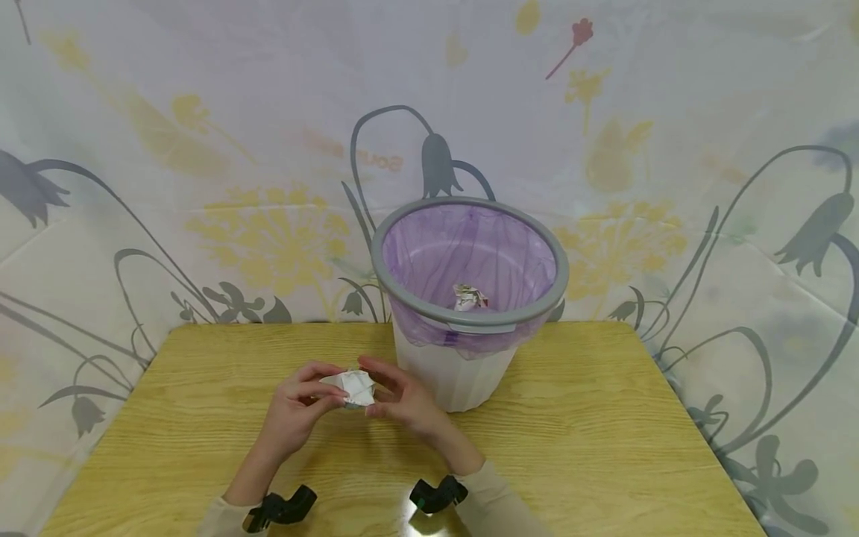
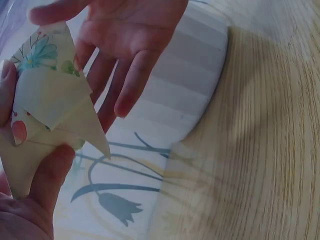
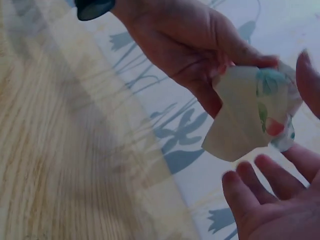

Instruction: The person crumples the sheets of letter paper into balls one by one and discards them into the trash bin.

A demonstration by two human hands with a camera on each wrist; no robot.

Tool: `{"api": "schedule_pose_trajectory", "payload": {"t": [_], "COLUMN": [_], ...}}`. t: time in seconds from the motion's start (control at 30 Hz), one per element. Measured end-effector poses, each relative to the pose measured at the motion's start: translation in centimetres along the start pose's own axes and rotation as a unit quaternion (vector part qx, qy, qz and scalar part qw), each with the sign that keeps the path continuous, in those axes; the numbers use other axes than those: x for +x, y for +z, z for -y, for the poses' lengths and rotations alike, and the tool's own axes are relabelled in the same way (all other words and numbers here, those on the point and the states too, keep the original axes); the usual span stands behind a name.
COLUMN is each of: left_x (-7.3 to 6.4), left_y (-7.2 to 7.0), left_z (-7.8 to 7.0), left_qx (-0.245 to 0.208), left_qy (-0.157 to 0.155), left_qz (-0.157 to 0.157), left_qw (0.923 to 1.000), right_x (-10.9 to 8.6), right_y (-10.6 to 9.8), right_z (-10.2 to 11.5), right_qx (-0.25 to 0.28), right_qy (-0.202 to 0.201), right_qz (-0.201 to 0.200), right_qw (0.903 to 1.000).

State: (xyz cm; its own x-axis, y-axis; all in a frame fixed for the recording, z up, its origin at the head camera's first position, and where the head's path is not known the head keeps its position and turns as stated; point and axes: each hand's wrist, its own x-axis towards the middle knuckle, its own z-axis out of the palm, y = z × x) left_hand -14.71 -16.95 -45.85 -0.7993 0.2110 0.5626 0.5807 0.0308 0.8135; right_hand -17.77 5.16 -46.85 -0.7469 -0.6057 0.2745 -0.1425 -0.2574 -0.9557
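Note:
A folded piece of paper [image 1: 358, 387] with a floral print is pinched between the thumb and fingers of my left hand [image 1: 293, 409]. Its pale plain side and blue and red flower pattern show in the left wrist view, with pointed flaps sticking out. My right hand [image 1: 414, 405] is around the paper's right side, thumb and fingers spread and loosely bent. The right thumb [image 2: 57, 11] is at the paper's edge; whether it touches, I cannot tell. Just behind the right hand stands a white bin [image 1: 456, 373] with a grey rim, lined with a purple bag [image 1: 429, 261].
Inside the bin lies a crumpled piece of paper [image 1: 470, 297]. The bin stands at the back of a wood-grain table [image 1: 577, 447]. Behind it hangs a flower-printed cloth [image 1: 282, 97]. Each wrist wears a black band mount [image 1: 280, 509].

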Motion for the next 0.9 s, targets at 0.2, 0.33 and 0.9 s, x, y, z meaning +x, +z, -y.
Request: {"api": "schedule_pose_trajectory", "payload": {"t": [0.2, 0.33, 0.9], "left_x": [-0.1, 0.0, -0.2], "left_y": [-0.2, 0.0, 1.4], "left_z": [0.0, 0.0, 0.6], "left_qx": [-0.019, -0.03, -0.036], "left_qy": [0.002, 0.026, 0.084], "left_qz": [0.027, 0.031, -0.006], "left_qw": [0.9995, 0.9987, 0.9958], "right_x": [0.0, 0.0, -0.1], "right_y": [-0.4, -0.4, -0.5], "right_z": [0.3, 0.5, -0.3], "right_qx": [0.039, 0.048, 0.038], "right_qy": [0.034, 0.047, -0.005], "right_qz": [0.038, 0.05, 0.002], "right_qw": [0.9979, 0.9965, 0.9993]}}
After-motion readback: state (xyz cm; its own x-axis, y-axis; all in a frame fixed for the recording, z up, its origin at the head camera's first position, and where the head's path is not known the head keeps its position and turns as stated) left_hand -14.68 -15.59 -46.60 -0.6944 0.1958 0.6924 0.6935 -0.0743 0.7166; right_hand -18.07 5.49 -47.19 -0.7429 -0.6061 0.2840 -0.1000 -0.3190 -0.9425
